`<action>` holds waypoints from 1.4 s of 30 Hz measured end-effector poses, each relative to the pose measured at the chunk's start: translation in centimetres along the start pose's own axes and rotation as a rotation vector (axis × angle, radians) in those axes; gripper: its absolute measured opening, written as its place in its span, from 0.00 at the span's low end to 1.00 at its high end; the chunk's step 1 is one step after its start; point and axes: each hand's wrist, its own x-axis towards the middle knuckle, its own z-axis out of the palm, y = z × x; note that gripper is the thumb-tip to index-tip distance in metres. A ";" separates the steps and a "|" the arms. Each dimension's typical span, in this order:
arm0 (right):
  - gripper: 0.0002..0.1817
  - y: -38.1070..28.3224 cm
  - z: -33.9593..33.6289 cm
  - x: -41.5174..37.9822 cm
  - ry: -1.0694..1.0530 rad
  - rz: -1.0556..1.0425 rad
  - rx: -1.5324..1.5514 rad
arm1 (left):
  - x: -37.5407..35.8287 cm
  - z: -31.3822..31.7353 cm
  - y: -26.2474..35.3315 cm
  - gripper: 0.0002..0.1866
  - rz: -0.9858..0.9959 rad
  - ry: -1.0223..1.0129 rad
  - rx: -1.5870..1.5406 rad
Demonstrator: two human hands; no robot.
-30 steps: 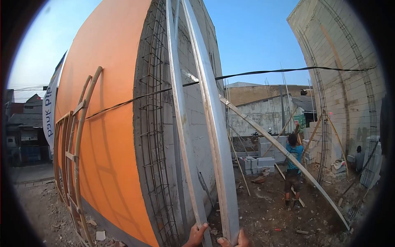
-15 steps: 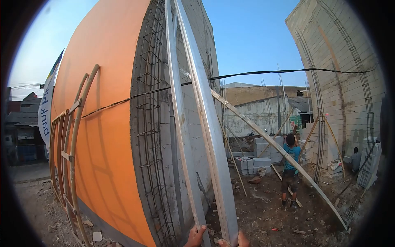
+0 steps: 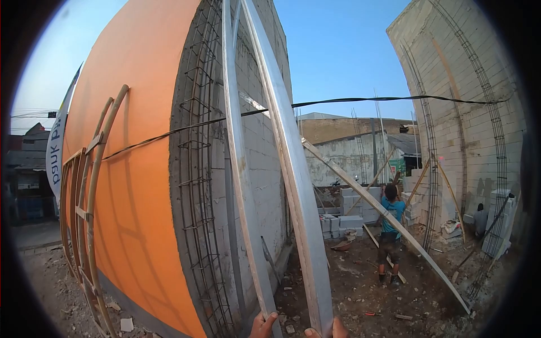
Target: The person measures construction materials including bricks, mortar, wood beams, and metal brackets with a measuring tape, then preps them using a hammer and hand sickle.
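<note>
Two long silver-grey beams rise steeply in front of me and draw close together at the top of the view. My left hand point(image 3: 262, 325) is closed around the lower end of the left beam point(image 3: 241, 169), its thumb lying across the near face. Low on the thicker right beam point(image 3: 297, 174), my right hand point(image 3: 337, 328) grips with fingers showing on both sides. Both hands are partly cut off by the bottom edge. A long diagonal plank point(image 3: 383, 211) passes behind the beams and slopes down to the ground at right.
An orange wall point(image 3: 129, 169) with a rebar cage point(image 3: 197, 186) along its edge stands at left, a bamboo ladder point(image 3: 90, 214) against it. A black cable point(image 3: 360, 99) crosses behind the beams. A person in blue point(image 3: 390, 225) stands near stacked blocks point(image 3: 344, 224). Rubble covers the ground.
The view has shifted slightly, so the walls, ladder and person appear further left. Both hands keep their hold on the beams, whose lower ends sit slightly differently in view.
</note>
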 end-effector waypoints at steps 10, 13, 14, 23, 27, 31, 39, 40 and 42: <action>0.40 -0.7 -0.7 0.1 -0.003 0.027 -0.025 | 0.1 0.1 -0.5 0.22 0.091 -0.009 -0.024; 0.40 -0.8 -1.0 0.2 0.004 0.012 -0.039 | -0.3 0.1 0.7 0.21 0.002 -0.065 -0.082; 0.40 -0.7 -0.9 0.2 0.006 0.008 -0.045 | -0.3 0.0 0.6 0.21 -0.007 -0.052 -0.062; 0.41 -0.5 -0.5 1.2 0.012 -0.011 -0.092 | -0.5 0.3 0.8 0.22 0.004 -0.007 -0.050; 0.41 1.7 0.4 2.0 0.020 -0.021 -0.113 | 0.0 0.1 -0.2 0.22 0.048 -0.017 -0.056; 0.42 1.5 -0.3 2.1 -0.073 0.028 -0.086 | 0.0 0.1 -1.1 0.21 0.075 -0.034 -0.103; 0.43 6.0 -0.7 -0.4 -0.129 -0.055 -0.063 | -2.4 -4.7 -10.7 0.37 0.022 -0.199 0.056; 0.43 7.5 -0.6 -1.4 -0.061 -0.095 -0.022 | -3.3 -5.7 -12.5 0.37 -0.036 -0.346 0.111; 0.42 10.0 -1.4 -4.4 0.118 -0.106 -0.073 | -6.0 -7.8 -17.3 0.44 -0.152 -0.411 0.189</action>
